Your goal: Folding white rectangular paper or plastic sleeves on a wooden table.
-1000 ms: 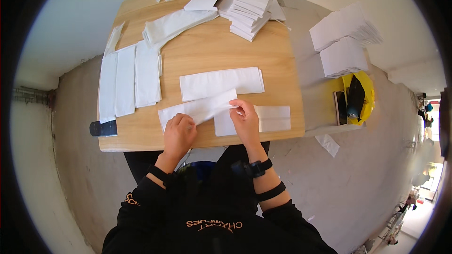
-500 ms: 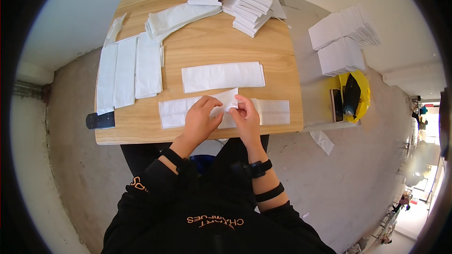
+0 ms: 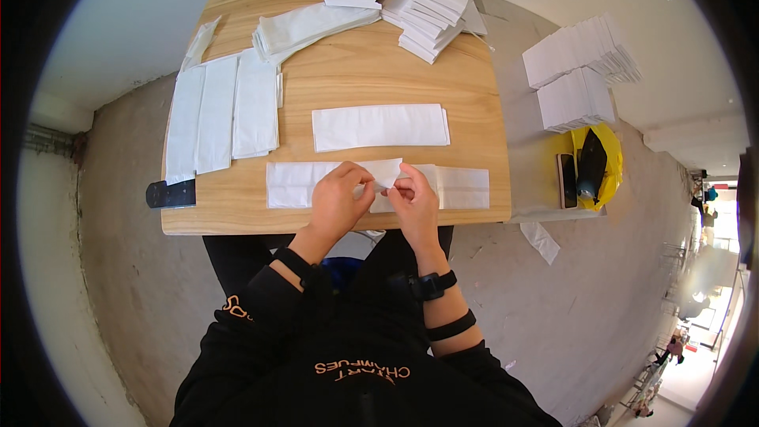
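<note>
My left hand and my right hand are close together over the near edge of the wooden table. Both pinch a small thin white sheet, its upper part showing between the fingers. Beneath them lies a long flat white strip, creased across, its middle covered by my hands. Just beyond it rests a short stack of folded white strips. Whether the pinched sheet is a single layer cannot be made out.
Long white strips lie in piles on the table's left and far side. White folded cartons are heaped at the back right. On a grey surface to the right stand more white cartons, a phone and a yellow bag.
The top edge of the pinched sheet has come down lower and lies flatter. My hands have drawn slightly closer together. The whole view has shifted a little.
</note>
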### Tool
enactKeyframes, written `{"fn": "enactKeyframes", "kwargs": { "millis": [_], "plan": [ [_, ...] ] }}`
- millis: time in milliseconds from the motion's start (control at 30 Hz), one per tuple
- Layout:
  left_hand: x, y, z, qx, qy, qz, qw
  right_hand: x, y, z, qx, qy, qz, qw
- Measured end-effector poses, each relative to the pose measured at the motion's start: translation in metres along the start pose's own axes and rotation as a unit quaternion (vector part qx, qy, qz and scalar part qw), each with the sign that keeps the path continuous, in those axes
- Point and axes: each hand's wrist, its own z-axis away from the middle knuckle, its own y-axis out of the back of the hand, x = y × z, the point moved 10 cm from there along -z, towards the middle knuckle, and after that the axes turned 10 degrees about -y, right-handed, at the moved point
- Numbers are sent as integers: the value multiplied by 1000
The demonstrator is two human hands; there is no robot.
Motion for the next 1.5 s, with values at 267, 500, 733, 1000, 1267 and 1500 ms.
{"fn": "enactKeyframes", "kwargs": {
  "millis": [267,500,733,1000,1267,1500],
  "plan": [
    [-43,27,24,92,144,105,980,14,8,2,40,-18,83,996],
    [-123,65,108,189,372,318,851,38,19,-2,60,-10,86,994],
    [-134,75,142,228,401,395,795,27,9,-5,43,-58,106,992],
    [-122,54,132,185,423,369,807,15,54,-1,144,-8,162,976],
    [-114,43,125,155,427,348,820,21,77,-4,143,-22,206,968],
    [-119,38,126,152,405,344,833,17,85,-6,170,-9,230,958]
  ]
}}
